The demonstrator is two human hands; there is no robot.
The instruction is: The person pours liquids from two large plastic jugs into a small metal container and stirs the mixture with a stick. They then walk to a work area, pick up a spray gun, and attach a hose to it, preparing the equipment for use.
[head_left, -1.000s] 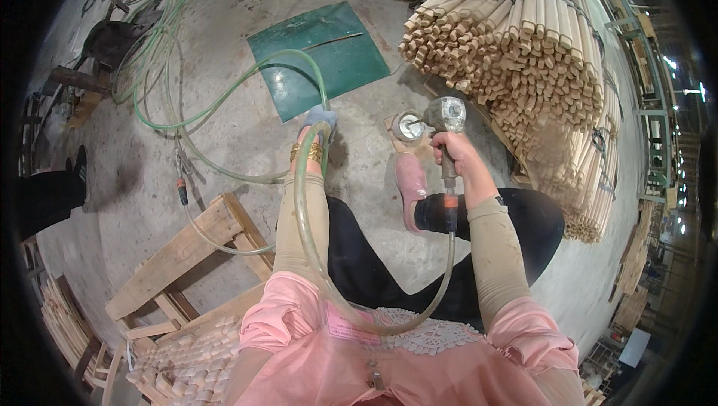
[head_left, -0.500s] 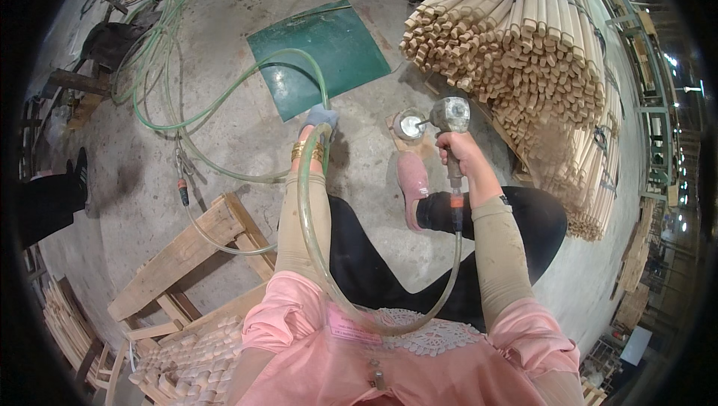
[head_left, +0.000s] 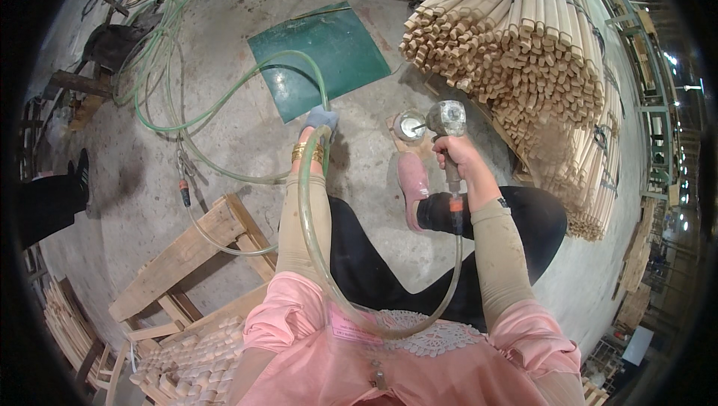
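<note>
View: head camera, looking down at a concrete floor [head_left: 374,234].
Right hand [head_left: 458,153]: bare, fingers clamped on the handle of a grey power tool [head_left: 451,116].
Tool feed: orange-banded coupling [head_left: 456,204] at the foot of the handle, joined to a translucent hose [head_left: 304,189] that loops across the chest.
Tool bit: points left, over the mouth of an open can [head_left: 410,116]; contact with the pale contents cannot be told.
Can: on a small brown board [head_left: 425,150], whose lower edge lies just beyond the pink shoe [head_left: 411,182].
Left hand [head_left: 320,117]: grey-gloved, at the hose, just off the lower edge of a green sheet [head_left: 321,69]; fingers indistinct, so cannot tell whether clamped or apart.
Stock: strapped bundles of wooden sticks [head_left: 508,62], right of the sheet's right corner.
Timber: wooden frame [head_left: 176,260], left of the left forearm.
</note>
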